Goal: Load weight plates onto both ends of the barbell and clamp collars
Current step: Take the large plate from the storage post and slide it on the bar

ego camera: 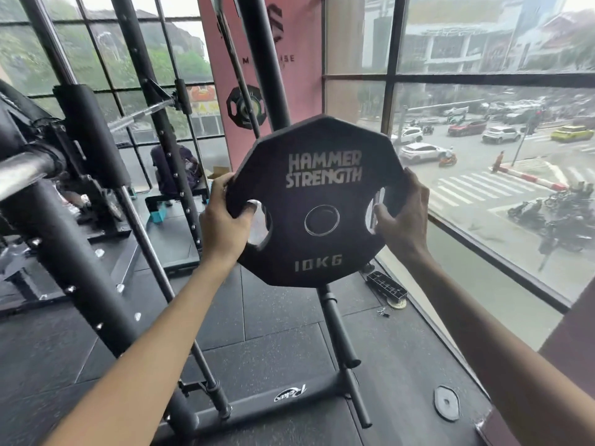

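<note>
Far out to the left of the left grip, the bare steel end of the barbell pokes in at the frame edge, resting on the black rack, with no plate on the part that shows. Now the left grip: it is closed on the left edge of the weight plate, thumb hooked through the left handle hole, fingers wrapped behind the rim. The plate hangs in the air between the two grips, upright and facing the camera, black and many-sided, lettered HAMMER STRENGTH above the centre hole and 10KG below it. Directly under it stands the storage stand, its bare pegs sticking out. On to the right grip: closed on the plate's right edge, thumb at the right handle hole, fingers over the rim. Below and right of that grip, a small plate lies flat on the rubber floor, near the window.
</note>
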